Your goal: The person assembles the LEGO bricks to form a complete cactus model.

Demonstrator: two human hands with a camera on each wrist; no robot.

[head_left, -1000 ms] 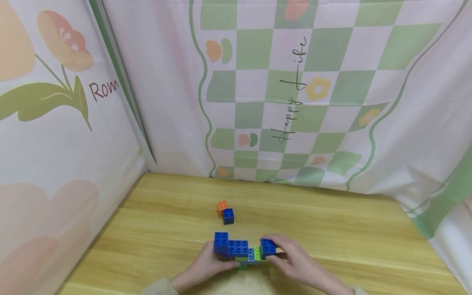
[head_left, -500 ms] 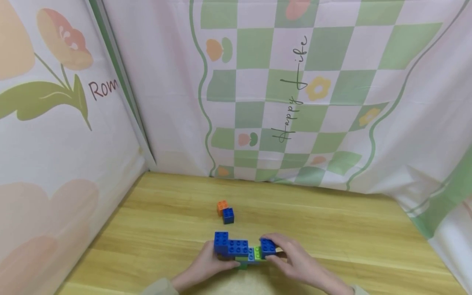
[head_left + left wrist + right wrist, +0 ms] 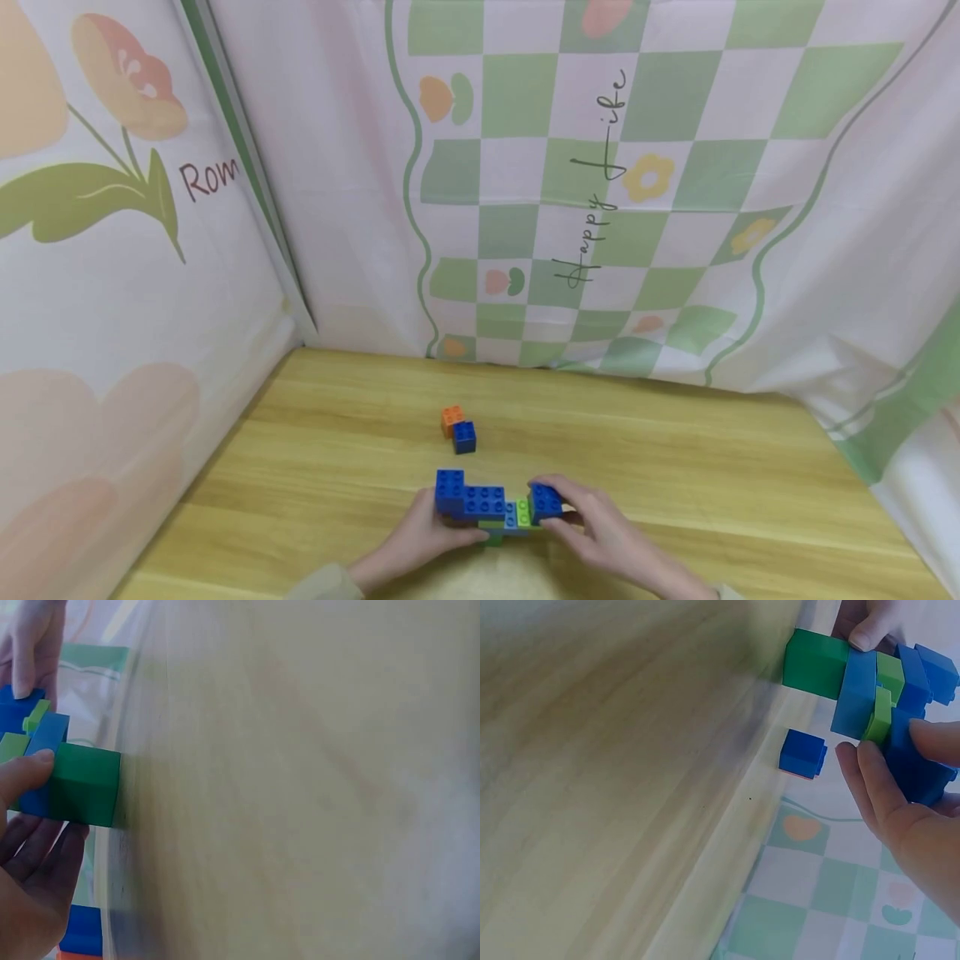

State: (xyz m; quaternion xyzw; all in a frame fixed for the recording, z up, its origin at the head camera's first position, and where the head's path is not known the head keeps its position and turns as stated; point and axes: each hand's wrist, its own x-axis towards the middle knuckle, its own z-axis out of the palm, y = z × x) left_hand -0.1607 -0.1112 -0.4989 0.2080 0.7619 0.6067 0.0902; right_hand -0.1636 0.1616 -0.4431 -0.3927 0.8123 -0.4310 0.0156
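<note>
In the head view, my left hand (image 3: 416,533) holds a built piece of toy building bricks by its left part, thumb in front. A dark green brick (image 3: 86,785) forms its bottom, with a medium-blue brick (image 3: 855,691) across it. Light green bricks and dark blue bricks (image 3: 483,503) are stacked above, the blue ones stepping up to the left. At the right end, my right hand (image 3: 600,533) pinches a dark blue brick (image 3: 545,504) between thumb and fingers. That brick touches the thin light green brick (image 3: 523,512); whether it is fully pressed on I cannot tell.
Beyond the hands, a loose dark blue brick (image 3: 465,438) lies against an orange brick (image 3: 452,420) on the wooden table (image 3: 675,450). A patterned curtain (image 3: 517,225) stands behind the table's far edge, and another printed cloth (image 3: 135,317) closes off the left side.
</note>
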